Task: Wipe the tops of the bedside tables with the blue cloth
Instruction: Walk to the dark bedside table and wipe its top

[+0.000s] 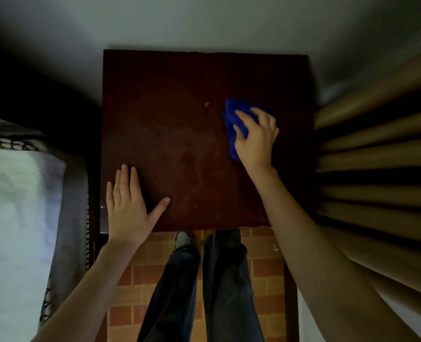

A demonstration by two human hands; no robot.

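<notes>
A dark brown bedside table (179, 99) fills the middle of the head view, seen from above. On its right half lies a crumpled blue cloth (231, 114). My right hand (256, 141) lies on top of the cloth with its fingers curled over it, pressing it to the tabletop. Flat on the near left corner of the table rests my left hand (128, 206), fingers straight and thumb spread. A small pale speck (206, 104) sits on the wood just left of the cloth.
A bed with white bedding (14, 206) and a dark frame stands at the left. Tan curtain folds (377, 149) hang at the right, close to the table's edge. A pale wall runs behind. My legs and a shoe stand on orange tiled floor (150, 275) below.
</notes>
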